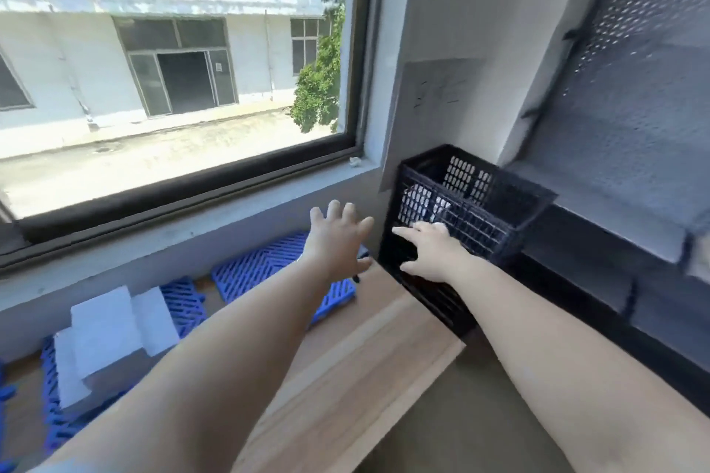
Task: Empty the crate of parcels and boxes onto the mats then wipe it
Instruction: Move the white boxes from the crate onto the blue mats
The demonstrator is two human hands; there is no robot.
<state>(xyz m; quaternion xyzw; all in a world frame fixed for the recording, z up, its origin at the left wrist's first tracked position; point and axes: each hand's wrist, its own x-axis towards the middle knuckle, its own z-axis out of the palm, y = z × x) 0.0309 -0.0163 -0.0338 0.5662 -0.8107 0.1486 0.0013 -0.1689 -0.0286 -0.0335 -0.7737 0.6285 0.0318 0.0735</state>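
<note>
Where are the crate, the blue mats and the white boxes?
crate (476,227), head view, on its mesh side wall.
blue mats (253,269), head view, on the bare top of the nearer mat.
white boxes (103,323), head view, on the top face of the stack.

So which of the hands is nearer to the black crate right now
Right. The right hand rests against the near mesh wall of the black crate, fingers spread. The left hand is open beside it, just left of the crate, above the blue mats.

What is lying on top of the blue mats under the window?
White parcels are stacked on the left blue mats. The left arm covers part of the mats, so anything beneath it is hidden.
</note>
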